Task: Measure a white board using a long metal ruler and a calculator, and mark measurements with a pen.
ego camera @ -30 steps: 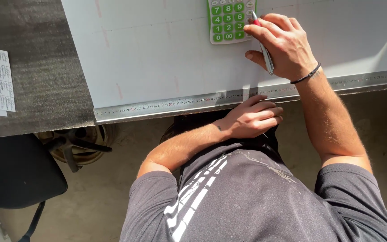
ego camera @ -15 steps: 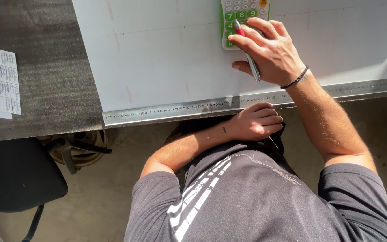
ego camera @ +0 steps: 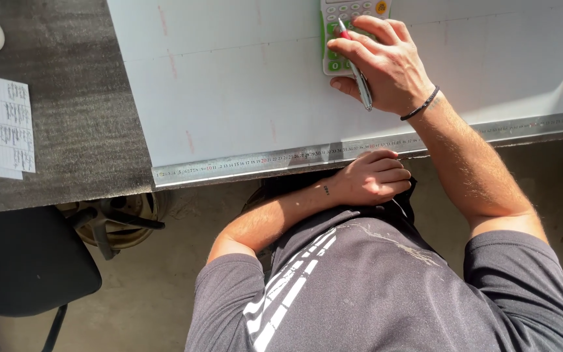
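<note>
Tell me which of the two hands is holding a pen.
The right hand, resting on the green calculator, holds the pen. The left hand is empty, curled below the metal ruler at the table's edge.

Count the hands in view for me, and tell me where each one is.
2. The right hand holds a pen over the green calculator on the white sheet. The left hand rests at the steel ruler on the near edge.

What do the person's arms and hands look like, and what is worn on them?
Both arms are bare below short dark grey T-shirt sleeves. The right hand has a thin black bracelet at the wrist. The left hand has a small dark mark near the wrist. No gloves.
</note>
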